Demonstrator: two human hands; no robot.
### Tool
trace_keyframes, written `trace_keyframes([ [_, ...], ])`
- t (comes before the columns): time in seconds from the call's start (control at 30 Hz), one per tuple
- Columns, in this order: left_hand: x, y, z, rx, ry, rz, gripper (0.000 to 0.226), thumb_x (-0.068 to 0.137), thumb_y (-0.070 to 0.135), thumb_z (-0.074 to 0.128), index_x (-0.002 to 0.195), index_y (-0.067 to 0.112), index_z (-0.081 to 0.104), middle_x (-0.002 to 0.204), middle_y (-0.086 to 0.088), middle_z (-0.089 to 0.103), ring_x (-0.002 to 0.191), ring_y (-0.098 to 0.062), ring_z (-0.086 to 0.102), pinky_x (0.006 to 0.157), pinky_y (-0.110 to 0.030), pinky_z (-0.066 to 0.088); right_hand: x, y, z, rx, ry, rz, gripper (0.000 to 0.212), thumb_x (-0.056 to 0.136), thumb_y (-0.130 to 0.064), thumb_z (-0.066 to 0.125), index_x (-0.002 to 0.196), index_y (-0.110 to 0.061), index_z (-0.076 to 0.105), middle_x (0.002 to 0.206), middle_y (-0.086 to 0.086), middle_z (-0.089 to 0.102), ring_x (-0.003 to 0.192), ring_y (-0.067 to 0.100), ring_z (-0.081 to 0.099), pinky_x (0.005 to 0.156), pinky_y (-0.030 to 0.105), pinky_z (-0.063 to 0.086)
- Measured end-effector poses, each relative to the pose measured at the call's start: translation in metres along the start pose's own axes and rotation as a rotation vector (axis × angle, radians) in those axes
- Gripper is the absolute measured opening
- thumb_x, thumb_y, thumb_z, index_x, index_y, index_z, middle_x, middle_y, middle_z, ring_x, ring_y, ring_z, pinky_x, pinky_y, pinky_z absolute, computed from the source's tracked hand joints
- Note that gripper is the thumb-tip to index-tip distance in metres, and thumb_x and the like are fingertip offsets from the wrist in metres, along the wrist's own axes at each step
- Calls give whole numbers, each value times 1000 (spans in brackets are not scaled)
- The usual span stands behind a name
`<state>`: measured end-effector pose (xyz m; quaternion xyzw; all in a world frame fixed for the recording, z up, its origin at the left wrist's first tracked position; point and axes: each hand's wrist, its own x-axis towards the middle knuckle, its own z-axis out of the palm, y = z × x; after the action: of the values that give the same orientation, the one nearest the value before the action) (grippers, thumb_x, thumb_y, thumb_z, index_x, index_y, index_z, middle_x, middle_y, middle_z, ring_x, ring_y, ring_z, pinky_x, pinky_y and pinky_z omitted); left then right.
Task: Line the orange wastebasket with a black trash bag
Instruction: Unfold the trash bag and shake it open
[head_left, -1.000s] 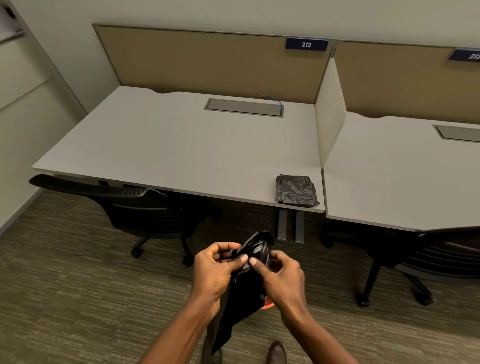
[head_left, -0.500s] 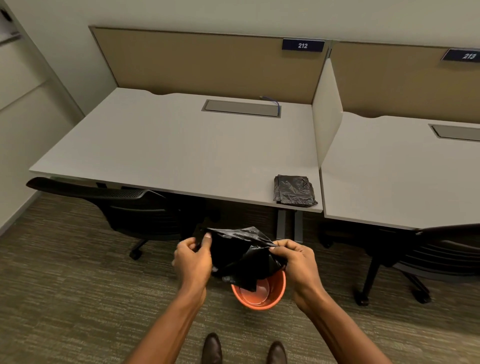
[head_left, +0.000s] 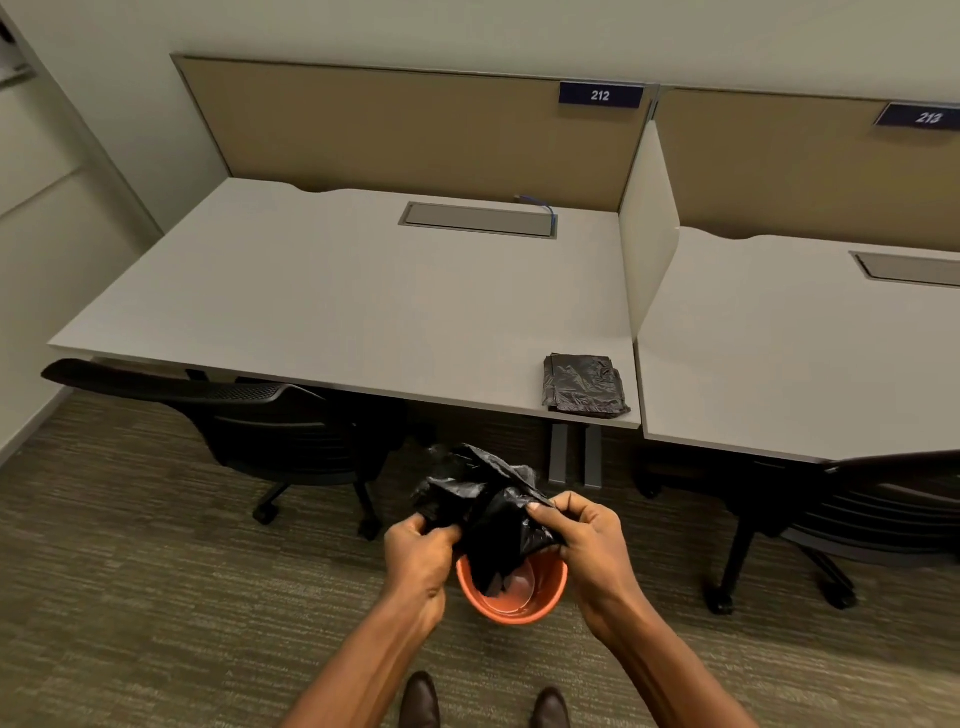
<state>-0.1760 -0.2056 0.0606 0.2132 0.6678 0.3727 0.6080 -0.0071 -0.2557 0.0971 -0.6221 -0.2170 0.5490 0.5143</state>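
Note:
A crumpled black trash bag (head_left: 485, 512) hangs between my hands, its lower end dangling into the orange wastebasket (head_left: 540, 608) on the carpet just ahead of my shoes. My left hand (head_left: 420, 553) grips the bag's left edge. My right hand (head_left: 584, 540) pinches its right edge. The bag's mouth is bunched and only partly spread. The basket's inside shows pale at the bottom, and its near rim is in plain sight.
A folded stack of black bags (head_left: 582, 385) lies at the front right corner of the grey desk (head_left: 332, 301). One black office chair (head_left: 249, 421) is tucked under the desk at left, another (head_left: 872, 514) at right. A white divider (head_left: 649, 228) splits the desks.
The hands first spread the bag wide over the basket, then came closer together. The bag's lower end now hangs inside the basket.

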Motion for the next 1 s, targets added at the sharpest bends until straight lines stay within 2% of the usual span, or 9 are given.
trace_keyframes([
  [0.07,2,6,-1,-48,1,16,26,89,-20,71,101,1,79,91,-12,84,89,-27,78,84,-35,61,4,0,-6,-22,53,-6,19,93,-4,78,78,-3,68,72,14,72,66,24,71,54,29,56],
  [0.23,11,17,-12,-153,70,30,22,92,-18,66,101,0,76,97,-19,80,92,-30,78,72,-32,59,15,6,-30,-57,110,37,21,87,-4,85,73,-6,69,72,14,78,63,22,78,53,25,61],
  [0.33,14,23,-16,-234,80,27,29,93,-21,52,99,-3,74,96,-19,77,89,-32,75,66,-33,64,19,14,-44,-86,151,54,28,85,-11,88,68,-10,66,73,15,79,65,21,78,49,23,57],
  [0.4,14,24,-16,-280,62,27,40,92,-24,39,96,-4,74,96,-20,75,90,-35,74,72,-38,67,21,18,-53,-73,175,73,30,87,-14,87,68,-10,65,75,16,79,66,21,77,49,23,55],
  [0.47,12,23,-16,-287,28,24,44,93,-24,36,98,-4,75,98,-22,77,94,-39,75,83,-46,66,22,21,-60,-68,142,100,24,90,-12,84,72,-9,67,83,21,82,70,21,80,54,25,59],
  [0.57,9,20,-16,-279,-24,9,41,92,-20,43,92,0,79,84,-17,83,80,-34,81,68,-41,68,24,22,-64,-86,124,123,5,90,-6,80,91,-6,75,98,23,83,76,16,82,60,27,61],
  [0.67,7,20,-12,-269,-78,-16,31,92,-11,51,87,0,79,83,-20,80,73,-34,79,65,-42,67,24,17,-58,-182,132,55,44,84,-13,85,125,-17,69,113,10,79,94,16,79,73,27,58],
  [0.77,4,19,-10,-207,-100,3,31,93,-5,53,80,6,79,77,-16,78,65,-29,77,58,-39,65,19,5,-48,-279,79,-78,80,63,-44,88,136,-27,61,124,1,72,115,17,70,91,37,61],
  [1.0,1,21,-9,-124,-44,71,22,99,-3,57,105,-14,75,88,-19,78,69,-23,77,55,-32,65,13,-10,-32,-295,-57,-196,89,63,-63,78,145,-34,57,128,0,69,121,19,68,97,40,60],
])
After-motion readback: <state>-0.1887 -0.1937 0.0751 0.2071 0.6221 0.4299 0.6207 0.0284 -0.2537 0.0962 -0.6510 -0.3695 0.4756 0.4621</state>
